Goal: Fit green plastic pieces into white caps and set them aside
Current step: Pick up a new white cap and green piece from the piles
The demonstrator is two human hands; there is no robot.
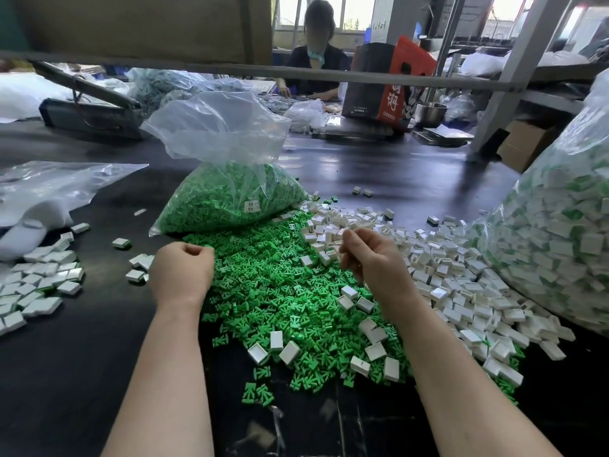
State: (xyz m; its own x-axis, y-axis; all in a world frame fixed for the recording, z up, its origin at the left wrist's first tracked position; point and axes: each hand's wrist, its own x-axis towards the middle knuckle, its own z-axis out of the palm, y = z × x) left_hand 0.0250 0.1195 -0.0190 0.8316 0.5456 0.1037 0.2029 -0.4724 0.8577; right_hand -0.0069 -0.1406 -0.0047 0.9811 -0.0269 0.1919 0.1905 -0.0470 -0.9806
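Observation:
A heap of loose green plastic pieces (280, 291) covers the black table in front of me. To its right lies a heap of white caps (445, 275), and a few stray caps sit on the green heap. My left hand (181, 272) is a closed fist at the green heap's left edge; anything inside it is hidden. My right hand (369, 258) hovers with curled fingers over the spot where green pieces and white caps meet, fingertips close to a cap; I cannot tell whether it grips one. Finished white pieces (36, 285) lie in a group at the far left.
An open clear bag of green pieces (230, 199) stands behind the heap. A large bag of white-and-green parts (560, 242) bulges at the right. Crumpled plastic sheeting (49, 186) lies at the left. Across the table (82, 357) sits another person (316, 61), near a red box (389, 84).

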